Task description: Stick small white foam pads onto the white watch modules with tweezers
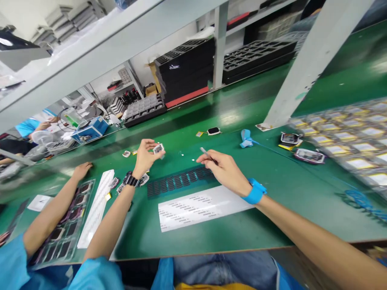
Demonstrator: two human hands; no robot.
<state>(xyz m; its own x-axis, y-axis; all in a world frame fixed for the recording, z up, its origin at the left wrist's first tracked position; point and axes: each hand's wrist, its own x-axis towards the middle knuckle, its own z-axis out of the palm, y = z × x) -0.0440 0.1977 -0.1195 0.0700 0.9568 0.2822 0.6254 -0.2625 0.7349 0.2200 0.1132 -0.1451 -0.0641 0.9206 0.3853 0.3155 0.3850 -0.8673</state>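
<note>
My left hand (pixel 145 156), with a black watch on its wrist, pinches a small smartwatch housing (pixel 158 149) above the green table. My right hand (pixel 222 165), wearing a blue wrist strap, grips metal tweezers (pixel 204 151) whose tip points up and left. Between and below the hands lies a dark translucent strip of black adhesive pieces (pixel 178 180). Nearer to me is a white printed sheet (pixel 199 208), partly under my right wrist. Tiny white scraps (pixel 193 160) lie on the table between my hands.
A co-worker's hand (pixel 81 170) rests at left beside a tray of watch parts (pixel 71 229). Watch units (pixel 308 156) and trays of yellow-edged parts (pixel 359 141) lie at right. A slanted post (pixel 298 80) and blue cord (pixel 272 150) stand in reach. Another watch unit (pixel 213 131) lies ahead.
</note>
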